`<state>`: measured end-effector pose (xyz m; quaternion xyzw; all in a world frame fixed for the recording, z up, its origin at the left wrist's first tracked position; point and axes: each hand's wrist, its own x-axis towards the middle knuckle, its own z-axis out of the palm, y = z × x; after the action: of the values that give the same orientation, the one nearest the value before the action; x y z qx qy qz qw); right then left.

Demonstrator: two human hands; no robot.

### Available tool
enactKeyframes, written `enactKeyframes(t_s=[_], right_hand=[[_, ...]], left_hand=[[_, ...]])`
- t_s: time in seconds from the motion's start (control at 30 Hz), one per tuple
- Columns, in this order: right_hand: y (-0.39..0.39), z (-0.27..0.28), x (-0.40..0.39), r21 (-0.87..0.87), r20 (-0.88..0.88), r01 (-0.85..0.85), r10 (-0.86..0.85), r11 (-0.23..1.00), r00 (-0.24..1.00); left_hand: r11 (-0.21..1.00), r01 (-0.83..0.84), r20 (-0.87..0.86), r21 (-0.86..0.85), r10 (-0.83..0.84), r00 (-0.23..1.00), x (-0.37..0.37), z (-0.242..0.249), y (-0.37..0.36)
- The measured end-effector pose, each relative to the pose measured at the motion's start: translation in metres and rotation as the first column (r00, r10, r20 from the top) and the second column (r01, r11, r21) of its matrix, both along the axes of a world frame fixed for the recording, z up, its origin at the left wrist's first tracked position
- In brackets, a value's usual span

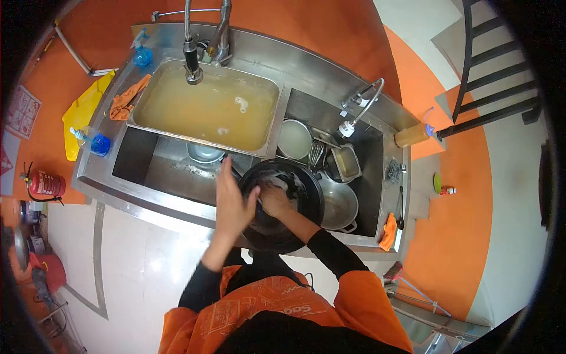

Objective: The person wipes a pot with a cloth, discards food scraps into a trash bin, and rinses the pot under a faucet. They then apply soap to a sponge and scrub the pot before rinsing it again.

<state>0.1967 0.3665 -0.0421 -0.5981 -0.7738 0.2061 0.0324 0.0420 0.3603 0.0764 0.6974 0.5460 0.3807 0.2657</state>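
A round black pan [283, 227] with white suds inside rests at the sink's front edge, over the divider between the two basins. My left hand [232, 203] is at the pan's left rim, fingers stretched out and apart, holding nothing. Inside the pan, my right hand [274, 199] is bent down against the sudsy surface; its fingertips are partly hidden, and whatever they hold cannot be made out. Behind the pan stands a large steel tray [203, 106] of cloudy yellowish water.
The right basin holds a pot of cloudy water [294, 140], a whisk [316, 154], a small rectangular container [346, 162] and a metal pot [339, 205]. A spray faucet [193, 74] hangs over the tray. Orange cloths [388, 232] and blue bottles [100, 144] sit on the rim.
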Motion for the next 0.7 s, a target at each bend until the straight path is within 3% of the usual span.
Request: enactKeyframes(t_s=[0.03, 0.07, 0.1, 0.13, 0.17, 0.23, 0.27, 0.3, 0.37, 0.43, 0.47, 0.53, 0.57, 0.63, 0.67, 0.7], right_hand=[[-0.006, 0.004, -0.001, 0.001, -0.003, 0.004, -0.004, 1.000, 1.000], [-0.013, 0.014, -0.003, 0.060, 0.068, -0.104, 0.100, 0.993, 0.993], [-0.020, 0.020, -0.005, 0.111, 0.145, -0.213, 0.196, 0.971, 0.970], [-0.024, 0.022, -0.007, 0.002, 0.180, -0.261, 0.256, 0.965, 0.950], [-0.031, 0.020, -0.010, 0.006, 0.181, -0.257, 0.252, 0.966, 0.951], [-0.048, 0.013, -0.017, -0.024, 0.114, -0.238, 0.240, 0.971, 0.964], [-0.050, -0.001, -0.016, -0.016, 0.087, -0.332, 0.332, 0.943, 0.939], [-0.048, -0.007, -0.021, -0.021, 0.083, -0.323, 0.324, 0.946, 0.942], [-0.033, -0.018, -0.026, 0.177, 0.083, -0.172, 0.159, 0.969, 0.984], [0.000, -0.026, -0.018, -0.008, 0.149, 0.011, -0.010, 1.000, 0.989], [0.009, -0.004, -0.010, -0.034, 0.195, 0.075, -0.067, 0.997, 0.978], [0.011, 0.000, 0.017, 0.048, 0.261, 0.264, -0.267, 0.963, 0.928], [0.008, -0.006, 0.024, 0.044, 0.262, 0.261, -0.264, 0.964, 0.928], [0.000, -0.022, 0.034, 0.351, 0.247, 0.290, -0.386, 0.891, 0.889], [0.003, -0.018, 0.033, 0.355, 0.246, 0.290, -0.389, 0.888, 0.888], [0.006, -0.010, 0.027, 0.186, 0.285, 0.203, -0.251, 0.961, 0.925]], left_hand=[[0.998, 0.063, 0.071, -0.015, -0.061, 0.996, 0.002, -0.009, 0.022], [0.998, 0.067, 0.069, -0.013, -0.066, 0.995, 0.005, -0.023, 0.041], [0.978, 0.164, 0.120, -0.127, -0.149, 0.981, 0.009, -0.038, 0.059], [0.936, 0.262, 0.181, -0.235, -0.222, 0.958, 0.013, -0.049, 0.067], [0.936, 0.266, 0.181, -0.232, -0.227, 0.957, 0.017, -0.056, 0.069], [0.874, 0.466, 0.099, -0.141, -0.456, 0.885, 0.024, -0.064, 0.068], [0.911, 0.411, 0.094, -0.010, -0.409, 0.908, 0.027, -0.068, 0.064], [0.908, 0.419, 0.094, -0.017, -0.416, 0.904, 0.027, -0.068, 0.062], [0.923, 0.383, 0.194, -0.038, -0.369, 0.909, 0.027, -0.068, 0.061], [0.925, 0.376, 0.172, -0.057, -0.362, 0.916, 0.028, -0.071, 0.060], [0.930, 0.360, 0.148, -0.070, -0.347, 0.926, 0.026, -0.071, 0.061], [0.940, 0.324, 0.113, -0.109, -0.312, 0.943, 0.025, -0.063, 0.057], [0.945, 0.291, 0.082, -0.147, -0.282, 0.956, 0.027, -0.061, 0.055], [0.948, 0.303, 0.155, -0.098, -0.287, 0.945, 0.033, -0.073, 0.052], [0.949, 0.293, 0.159, -0.119, -0.273, 0.949, 0.034, -0.074, 0.051], [0.950, 0.279, 0.162, -0.141, -0.256, 0.953, 0.035, -0.073, 0.052]])
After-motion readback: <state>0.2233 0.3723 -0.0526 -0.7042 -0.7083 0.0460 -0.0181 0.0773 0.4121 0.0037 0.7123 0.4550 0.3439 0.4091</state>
